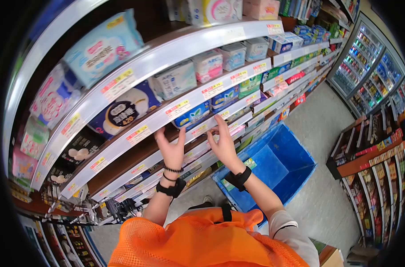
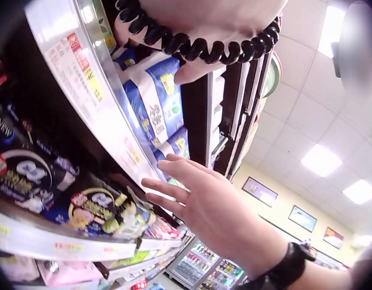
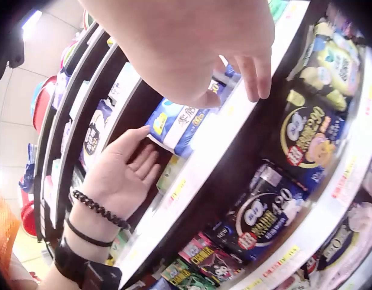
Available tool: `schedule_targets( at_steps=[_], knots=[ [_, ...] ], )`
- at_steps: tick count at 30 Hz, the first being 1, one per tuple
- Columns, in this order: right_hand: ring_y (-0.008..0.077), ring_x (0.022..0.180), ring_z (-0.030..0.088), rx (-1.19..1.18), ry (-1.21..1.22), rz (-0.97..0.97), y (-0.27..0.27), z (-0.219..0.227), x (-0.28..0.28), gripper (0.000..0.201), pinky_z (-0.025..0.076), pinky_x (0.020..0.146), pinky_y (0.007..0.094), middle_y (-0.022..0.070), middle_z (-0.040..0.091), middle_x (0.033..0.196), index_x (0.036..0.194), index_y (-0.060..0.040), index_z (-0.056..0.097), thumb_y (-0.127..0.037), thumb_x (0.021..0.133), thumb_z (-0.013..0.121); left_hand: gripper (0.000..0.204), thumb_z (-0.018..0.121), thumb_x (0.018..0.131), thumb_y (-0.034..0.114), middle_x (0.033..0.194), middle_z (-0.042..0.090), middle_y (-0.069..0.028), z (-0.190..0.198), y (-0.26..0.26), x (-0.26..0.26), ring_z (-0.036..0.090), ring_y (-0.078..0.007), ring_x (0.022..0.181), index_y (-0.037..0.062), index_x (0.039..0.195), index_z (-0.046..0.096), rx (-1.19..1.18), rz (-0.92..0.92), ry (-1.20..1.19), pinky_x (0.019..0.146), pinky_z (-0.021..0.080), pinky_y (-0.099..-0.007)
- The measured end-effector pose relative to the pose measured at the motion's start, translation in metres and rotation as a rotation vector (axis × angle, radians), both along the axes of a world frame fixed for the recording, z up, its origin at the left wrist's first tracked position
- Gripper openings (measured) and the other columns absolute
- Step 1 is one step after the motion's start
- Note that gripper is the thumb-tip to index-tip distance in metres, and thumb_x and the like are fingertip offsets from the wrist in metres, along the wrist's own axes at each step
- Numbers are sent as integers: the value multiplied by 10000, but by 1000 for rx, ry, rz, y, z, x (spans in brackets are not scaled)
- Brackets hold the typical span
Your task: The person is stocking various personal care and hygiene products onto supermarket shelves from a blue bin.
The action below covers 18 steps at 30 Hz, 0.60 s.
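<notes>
A blue and white soft pack (image 1: 192,116) stands on a middle shelf, beside another blue pack (image 1: 224,99). My left hand (image 1: 171,149) is at the near pack's left end. In the right wrist view, the left thumb (image 3: 139,134) lies along the pack's end and the other fingers reach in beside it, loosely bent. My right hand (image 1: 223,144) is in front of the shelf's price strip, below the packs, its index finger extended towards the edge. The left wrist view shows its fingers (image 2: 168,192) spread, with nothing between them.
Price labels line the curved shelf edges (image 1: 140,133). Large packs (image 1: 127,109) fill the shelves to the left. A blue crate (image 1: 273,164) stands on the floor at right, beyond it a snack rack (image 1: 371,164) and glass-door fridges (image 1: 367,58).
</notes>
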State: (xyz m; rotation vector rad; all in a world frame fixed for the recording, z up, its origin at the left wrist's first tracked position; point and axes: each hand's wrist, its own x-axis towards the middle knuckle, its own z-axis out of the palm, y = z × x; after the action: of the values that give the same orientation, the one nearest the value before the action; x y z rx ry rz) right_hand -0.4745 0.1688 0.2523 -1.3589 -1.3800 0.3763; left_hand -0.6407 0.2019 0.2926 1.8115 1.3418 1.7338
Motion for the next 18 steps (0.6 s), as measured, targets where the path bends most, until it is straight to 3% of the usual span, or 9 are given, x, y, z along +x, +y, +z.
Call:
schedule_targets(
  at_steps=[1,2,4,7,9,10,12,14,18],
  knots=[
    [247,1005,629,44,-49,-25,-9,-10,6,607,518,826,353,182,447,1385,1430,-40,355,-76,891,631,450,766,799,120,1143,580,-166,-2,-10,6,534,-327,1094,-29,1160,542,71,53,-61,1009,376,-407],
    [248,1036,623,-21,-68,-38,-18,-25,15,590,515,848,355,167,396,1451,1422,-55,368,-62,891,625,421,749,803,83,1137,568,-149,-7,-18,8,530,-319,1092,-16,1152,536,74,-29,-61,1018,366,-406],
    [281,1008,619,-131,-50,-80,-37,-56,32,508,518,825,382,164,440,1396,1358,-44,413,-84,894,615,326,709,812,11,1126,564,-124,-27,-32,17,534,-288,1087,12,1094,546,21,-156,-26,997,389,-379],
    [336,989,619,-268,-17,-134,-72,-110,61,436,516,816,428,171,494,1319,1289,-30,459,-127,891,608,238,671,845,-2,1103,585,-105,-83,-54,42,577,-220,1039,20,1062,577,-307,-448,-69,866,487,-321],
    [358,1021,615,-634,-71,-94,-98,-157,79,440,512,830,452,198,529,1271,1272,-20,487,-191,885,609,241,665,857,9,1105,587,-94,-124,-73,62,583,-202,1033,22,1080,575,-481,-560,-64,853,493,-318],
    [358,1021,615,-657,-53,-117,-111,-176,86,440,512,830,452,198,529,1271,1272,-20,487,-191,885,609,245,658,868,20,1107,588,-83,-145,-84,72,588,-183,1028,24,1098,573,-630,-638,-70,840,499,-315],
    [386,1068,600,-957,-137,-45,-136,-213,96,483,509,860,467,237,546,1244,1270,-12,504,-261,871,616,263,653,877,31,1114,588,-73,-195,-104,87,588,-174,1035,30,1125,564,-794,-699,-74,841,497,-314],
    [394,1072,599,-1054,-100,-31,-154,-253,109,502,507,875,465,249,546,1241,1266,-10,505,-283,863,626,314,658,884,47,1131,586,-58,-231,-119,111,579,-154,1048,50,1177,546,-1034,-733,-143,853,478,-292],
    [418,1097,583,-1172,-52,-72,-157,-307,146,557,492,916,459,271,550,1235,1273,3,483,-321,850,648,440,659,902,196,1181,564,-75,-258,-124,153,554,-182,1110,45,1280,494,-1511,-689,-290,930,442,-324]
  ],
)
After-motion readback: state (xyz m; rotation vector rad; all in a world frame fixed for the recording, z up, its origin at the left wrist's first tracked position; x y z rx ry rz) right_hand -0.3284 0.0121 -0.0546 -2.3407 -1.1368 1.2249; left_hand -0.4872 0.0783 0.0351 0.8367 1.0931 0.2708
